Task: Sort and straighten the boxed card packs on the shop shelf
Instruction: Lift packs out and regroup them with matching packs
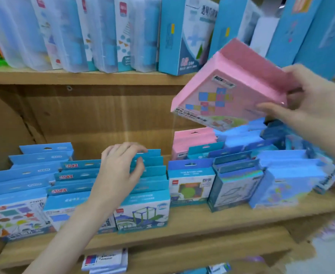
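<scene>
My right hand (312, 103) holds a pink boxed card pack (227, 86) tilted in the air at the upper right, thumb on its front face. My left hand (121, 171) hovers with curled fingers over a row of blue and teal packs (148, 175) standing on the wooden shelf (202, 220); its fingertips touch the hang tabs of the rear packs. Another pink pack (192, 141) stands at the back behind blue ones. Rows of blue packs (24, 175) fill the left side, and a jumbled pile of blue packs (281, 155) sits to the right.
The upper shelf (83, 76) carries upright translucent cases (68, 32) and tall blue boxes (174, 36). Below the working shelf lie a few small packs (105, 260). A bare gap of cardboard back panel (103, 119) shows behind the middle rows.
</scene>
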The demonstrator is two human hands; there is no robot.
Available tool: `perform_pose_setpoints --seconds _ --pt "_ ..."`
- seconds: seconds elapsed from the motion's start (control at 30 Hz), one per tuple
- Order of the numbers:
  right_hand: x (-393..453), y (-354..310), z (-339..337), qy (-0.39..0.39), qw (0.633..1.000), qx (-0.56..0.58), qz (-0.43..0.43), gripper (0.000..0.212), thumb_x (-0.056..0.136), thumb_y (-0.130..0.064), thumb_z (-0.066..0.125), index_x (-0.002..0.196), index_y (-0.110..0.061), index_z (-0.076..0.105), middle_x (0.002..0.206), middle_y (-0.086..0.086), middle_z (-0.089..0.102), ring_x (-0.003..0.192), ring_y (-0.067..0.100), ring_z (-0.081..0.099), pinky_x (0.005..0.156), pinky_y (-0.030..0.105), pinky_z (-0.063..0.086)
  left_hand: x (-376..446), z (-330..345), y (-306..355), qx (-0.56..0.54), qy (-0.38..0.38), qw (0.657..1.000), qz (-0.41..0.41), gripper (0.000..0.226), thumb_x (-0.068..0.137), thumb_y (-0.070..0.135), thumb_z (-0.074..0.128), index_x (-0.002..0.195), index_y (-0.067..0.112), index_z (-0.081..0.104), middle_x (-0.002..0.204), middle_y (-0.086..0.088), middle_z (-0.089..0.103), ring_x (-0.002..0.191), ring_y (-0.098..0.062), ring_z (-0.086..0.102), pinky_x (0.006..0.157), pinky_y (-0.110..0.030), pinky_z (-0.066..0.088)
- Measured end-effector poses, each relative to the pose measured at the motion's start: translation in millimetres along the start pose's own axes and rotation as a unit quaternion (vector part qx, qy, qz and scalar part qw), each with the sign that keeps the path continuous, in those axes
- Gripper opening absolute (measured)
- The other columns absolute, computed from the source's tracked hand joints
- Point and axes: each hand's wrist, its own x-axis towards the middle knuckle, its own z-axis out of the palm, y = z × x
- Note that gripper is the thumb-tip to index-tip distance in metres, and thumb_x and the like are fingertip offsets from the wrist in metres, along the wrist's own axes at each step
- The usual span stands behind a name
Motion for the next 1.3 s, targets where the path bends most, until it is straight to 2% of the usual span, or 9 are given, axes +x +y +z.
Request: perform_pose_setpoints --seconds 0.1,0.23,0.37,0.47,0.57,0.7,0.9,1.1,1.3 --pt "-14.4 14.3 -40.5 -0.06 0.996 0.051 0.04 0.043 0.059 -0.055 0.075 0.093 -0.041 0.054 0.084 -0.006 0.066 0.067 0.009 0.064 0.065 0.024 0.054 4.8 9.2 15.2 -0.03 -0.013 0.998 0.05 0.03 0.085 0.031 0.036 0.1 0.021 0.06 0.101 0.011 0.059 0.096 -0.008 0.048 0.089 -0.024 0.025" --pt "-38.1 29.9 -60.0 -0.18 0.982 0.034 0.038 0.037 0.058 -0.045 0.08 0.086 -0.043 0.056 0.083 -0.02 0.065 0.067 -0.006 0.061 0.061 0.002 0.043 24.1 27.1 28.6 -0.021 -0.1 0.991 0.083 0.029 0.083 0.037 0.045 0.105 0.024 0.059 0.106 0.007 0.061 0.097 -0.018 0.056 0.086 -0.034 0.032" --pt "-69.4 59.8 -37.7 -0.291 0.954 -0.067 0.011 0.049 0.057 -0.076 0.056 0.089 -0.038 0.053 0.091 -0.026 0.058 0.077 -0.008 0.053 0.066 0.008 0.039 40.8 47.3 39.8 0.022 -0.201 0.977 0.073 0.031 0.087 0.028 0.058 0.117 0.022 0.056 0.115 0.007 0.059 0.108 -0.017 0.053 0.091 -0.03 0.028" --pt "-90.6 81.6 -1.3 -0.327 0.942 -0.08 0.0 0.036 0.067 -0.056 0.068 0.092 -0.04 0.049 0.087 -0.022 0.056 0.083 -0.002 0.05 0.07 0.017 0.034 50.5 52.6 40.2 0.009 -0.254 0.966 0.051 0.028 0.086 0.024 0.06 0.113 0.02 0.06 0.112 0.004 0.064 0.105 -0.018 0.057 0.09 -0.031 0.038" --pt "-96.1 84.5 23.6 -0.349 0.929 -0.119 -0.013 0.039 0.078 -0.039 0.069 0.109 -0.027 0.049 0.088 -0.026 0.04 0.088 0.005 0.039 0.074 0.023 0.025 53.8 56.9 41.0 0.044 -0.281 0.957 0.047 0.019 0.087 0.023 0.057 0.105 0.02 0.063 0.103 0.0 0.068 0.094 -0.023 0.058 0.078 -0.032 0.039" --pt "-90.3 79.7 40.7 -0.351 0.924 -0.149 -0.024 0.039 0.082 -0.04 0.063 0.114 -0.025 0.047 0.095 -0.017 0.04 0.094 0.008 0.037 0.077 0.026 0.021 53.8 63.6 48.5 0.082 -0.255 0.963 0.043 0.021 0.091 0.026 0.052 0.108 0.025 0.065 0.099 0.003 0.069 0.092 -0.021 0.058 0.075 -0.027 0.024" --pt "-93.5 81.5 50.0 -0.35 0.925 -0.144 -0.031 0.042 0.081 -0.044 0.062 0.114 -0.021 0.047 0.106 -0.009 0.05 0.102 0.012 0.042 0.082 0.027 0.024 52.6 62.5 54.0 0.064 -0.212 0.975 0.01 0.01 0.09 0.026 0.055 0.091 0.022 0.064 0.091 0.001 0.068 0.085 -0.022 0.056 0.068 -0.028 0.028" --pt "-103.0 87.6 46.5 -0.322 0.938 -0.128 -0.032 0.042 0.082 -0.045 0.06 0.114 -0.022 0.047 0.107 -0.01 0.05 0.094 0.007 0.035 0.077 0.024 0.016 57.9 52.5 51.1 -0.018 -0.065 0.997 -0.032 0.008 0.086 0.019 0.061 0.089 0.013 0.065 0.084 -0.007 0.068 0.082 -0.03 0.057 0.066 -0.033 0.038" --pt "-101.5 75.0 52.6 -0.324 0.94 -0.098 -0.031 0.045 0.08 -0.045 0.064 0.115 -0.022 0.049 0.106 -0.011 0.05 0.102 0.009 0.041 0.075 0.022 0.018 68.9 24.5 60.5 -0.124 0.079 0.987 -0.061 0.006 0.085 0.02 0.061 0.085 0.014 0.062 0.072 0.001 0.056 0.069 -0.017 0.046 0.063 -0.027 0.031"
